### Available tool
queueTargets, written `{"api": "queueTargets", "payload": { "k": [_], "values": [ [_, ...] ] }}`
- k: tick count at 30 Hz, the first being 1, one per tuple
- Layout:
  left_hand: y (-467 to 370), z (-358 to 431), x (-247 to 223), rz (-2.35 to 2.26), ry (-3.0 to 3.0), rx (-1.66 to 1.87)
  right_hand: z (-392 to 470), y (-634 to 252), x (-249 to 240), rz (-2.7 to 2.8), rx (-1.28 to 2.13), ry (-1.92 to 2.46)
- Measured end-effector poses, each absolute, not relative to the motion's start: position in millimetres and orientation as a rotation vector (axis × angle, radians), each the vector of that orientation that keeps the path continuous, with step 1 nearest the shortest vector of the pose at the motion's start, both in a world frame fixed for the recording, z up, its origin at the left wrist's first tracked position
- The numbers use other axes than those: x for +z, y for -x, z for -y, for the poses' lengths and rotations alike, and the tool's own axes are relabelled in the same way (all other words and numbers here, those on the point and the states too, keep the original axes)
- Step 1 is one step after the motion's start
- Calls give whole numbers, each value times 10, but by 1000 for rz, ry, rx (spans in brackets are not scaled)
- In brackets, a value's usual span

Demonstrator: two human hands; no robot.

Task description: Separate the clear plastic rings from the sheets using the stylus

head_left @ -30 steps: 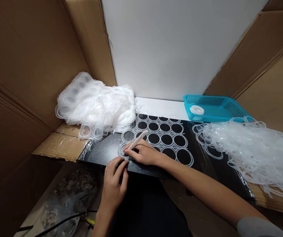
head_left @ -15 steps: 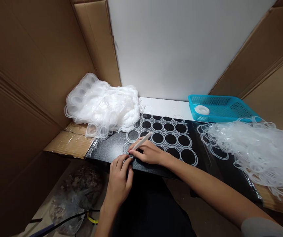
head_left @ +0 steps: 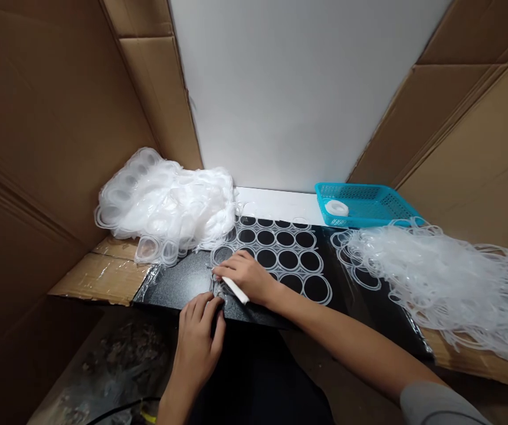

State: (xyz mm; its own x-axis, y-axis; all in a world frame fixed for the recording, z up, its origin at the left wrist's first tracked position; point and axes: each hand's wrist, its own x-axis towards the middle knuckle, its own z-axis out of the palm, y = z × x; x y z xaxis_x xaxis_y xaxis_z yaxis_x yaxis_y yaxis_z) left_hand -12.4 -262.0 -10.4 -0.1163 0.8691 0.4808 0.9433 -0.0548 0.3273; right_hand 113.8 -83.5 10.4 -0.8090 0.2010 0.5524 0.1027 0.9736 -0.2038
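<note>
A clear plastic sheet of joined rings [head_left: 288, 260] lies flat on the black tabletop. My right hand [head_left: 249, 277] is closed around a slim white pen-like tool [head_left: 236, 291], whose back end slants toward me. Its working tip is hidden under my fingers, at the sheet's near left corner. My left hand [head_left: 200, 330] sits at the front edge of the table, fingers bent and pressed together onto that same corner. The ring under the fingertips is mostly covered.
A heap of clear ring sheets [head_left: 169, 203] stands at the back left. More plastic ring webs [head_left: 439, 283] pile up on the right. Behind them is a blue basket [head_left: 369, 221] holding a white ring-shaped piece [head_left: 337, 208]. Cardboard walls [head_left: 36, 118] enclose the sides.
The white tool has swung from pointing up and away to slanting back toward me in my right hand. The left hand stays at the corner; the whole view has shifted slightly.
</note>
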Motion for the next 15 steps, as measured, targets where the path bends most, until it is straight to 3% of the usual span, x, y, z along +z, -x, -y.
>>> {"api": "queueTargets", "payload": {
  "k": [15],
  "values": [
    [134,2686,136,2129,2125,-889,-82,-1007,333,2185,665,732]
  ]
}}
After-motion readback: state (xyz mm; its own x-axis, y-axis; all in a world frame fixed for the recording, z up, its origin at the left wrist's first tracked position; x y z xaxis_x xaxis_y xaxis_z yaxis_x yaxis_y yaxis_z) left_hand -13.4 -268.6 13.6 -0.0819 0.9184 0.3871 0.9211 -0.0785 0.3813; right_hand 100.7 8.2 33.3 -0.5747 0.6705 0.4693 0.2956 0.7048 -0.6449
